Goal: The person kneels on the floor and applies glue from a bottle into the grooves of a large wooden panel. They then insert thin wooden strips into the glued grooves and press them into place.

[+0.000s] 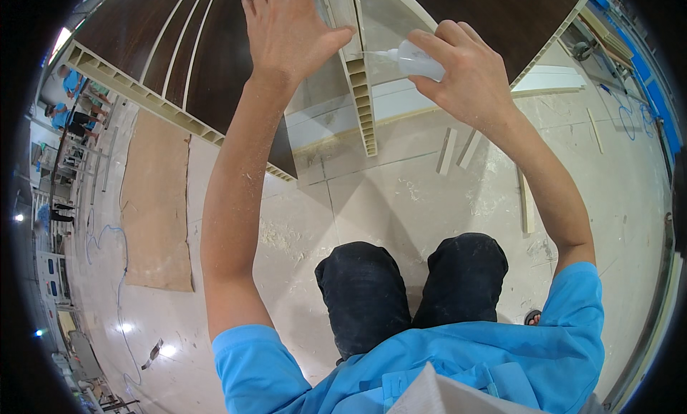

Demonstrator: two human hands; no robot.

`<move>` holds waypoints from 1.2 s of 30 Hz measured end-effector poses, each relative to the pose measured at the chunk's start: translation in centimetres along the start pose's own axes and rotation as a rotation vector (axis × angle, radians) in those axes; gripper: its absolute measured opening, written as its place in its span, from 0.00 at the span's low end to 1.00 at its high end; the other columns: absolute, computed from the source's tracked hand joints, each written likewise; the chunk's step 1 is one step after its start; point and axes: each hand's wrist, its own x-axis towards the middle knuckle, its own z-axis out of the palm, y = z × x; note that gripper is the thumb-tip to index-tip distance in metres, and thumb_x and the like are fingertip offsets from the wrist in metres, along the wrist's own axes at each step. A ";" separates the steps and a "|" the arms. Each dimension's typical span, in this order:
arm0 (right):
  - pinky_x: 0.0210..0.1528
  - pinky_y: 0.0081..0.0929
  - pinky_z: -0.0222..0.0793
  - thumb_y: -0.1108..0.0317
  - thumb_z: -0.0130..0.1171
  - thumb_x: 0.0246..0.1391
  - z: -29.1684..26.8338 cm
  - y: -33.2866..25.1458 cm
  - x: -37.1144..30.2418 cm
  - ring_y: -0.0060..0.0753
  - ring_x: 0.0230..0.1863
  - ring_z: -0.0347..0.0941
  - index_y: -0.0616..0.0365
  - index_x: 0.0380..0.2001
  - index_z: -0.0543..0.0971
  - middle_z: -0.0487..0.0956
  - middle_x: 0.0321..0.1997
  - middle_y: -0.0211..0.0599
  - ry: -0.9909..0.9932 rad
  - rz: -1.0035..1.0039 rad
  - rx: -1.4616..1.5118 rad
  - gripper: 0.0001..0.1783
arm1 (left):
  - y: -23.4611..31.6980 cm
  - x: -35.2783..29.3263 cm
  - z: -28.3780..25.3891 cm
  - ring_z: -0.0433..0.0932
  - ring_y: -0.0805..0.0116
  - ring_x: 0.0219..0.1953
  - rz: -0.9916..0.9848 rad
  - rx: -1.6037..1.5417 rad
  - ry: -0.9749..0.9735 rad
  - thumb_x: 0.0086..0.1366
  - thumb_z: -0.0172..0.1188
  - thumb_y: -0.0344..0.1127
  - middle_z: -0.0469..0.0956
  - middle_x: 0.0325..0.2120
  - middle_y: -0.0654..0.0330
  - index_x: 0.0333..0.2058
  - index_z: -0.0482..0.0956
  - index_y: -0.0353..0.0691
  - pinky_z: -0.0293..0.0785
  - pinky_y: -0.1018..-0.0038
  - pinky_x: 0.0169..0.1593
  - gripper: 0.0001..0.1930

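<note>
My right hand (469,74) is wrapped round a white squeeze bottle (418,62) with a thin pointed nozzle. The bottle is tipped sideways, and its nozzle reaches left to the edge of a narrow hollow-core panel (363,106). Whether any liquid comes out is too small to see. With fingers spread, my left hand (290,31) lies over the dark brown panel (222,63) on the left, which has pale curved stripes; its thumb stretches toward the narrow panel. Another dark brown panel (494,17) stands on the right, beyond my right hand.
Short wooden strips (446,151) and shavings (283,239) lie on the tiled floor. A brown sheet (157,206) and a thin blue hose (123,253) are at the left. Further off, people in blue shirts (63,117) are beside metal racks. More blue hose (628,117) lies at the right.
</note>
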 end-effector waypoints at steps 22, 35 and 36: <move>0.47 0.37 0.82 0.64 0.79 0.48 -0.9 0.0 0.7 0.35 0.50 0.79 0.48 0.58 0.85 0.78 0.43 0.31 0.071 -0.041 -0.026 0.31 | -0.1 0.0 0.3 0.46 0.34 0.82 -0.043 0.027 -0.034 0.44 0.86 0.37 0.47 0.80 0.38 0.80 0.52 0.62 0.48 0.44 0.83 0.67; 0.49 0.38 0.82 0.65 0.80 0.48 0.1 0.0 0.3 0.36 0.52 0.79 0.50 0.59 0.85 0.80 0.44 0.33 0.004 -0.008 -0.005 0.32 | -0.2 0.0 0.4 0.47 0.33 0.82 -0.011 0.033 -0.007 0.43 0.86 0.36 0.47 0.81 0.38 0.80 0.52 0.62 0.50 0.43 0.82 0.68; 0.49 0.38 0.82 0.65 0.80 0.48 0.0 0.0 0.4 0.36 0.52 0.79 0.50 0.59 0.85 0.79 0.44 0.32 0.009 -0.013 -0.012 0.31 | -0.3 0.0 0.5 0.47 0.33 0.82 -0.012 0.037 -0.007 0.42 0.86 0.37 0.48 0.81 0.38 0.80 0.52 0.62 0.50 0.43 0.82 0.68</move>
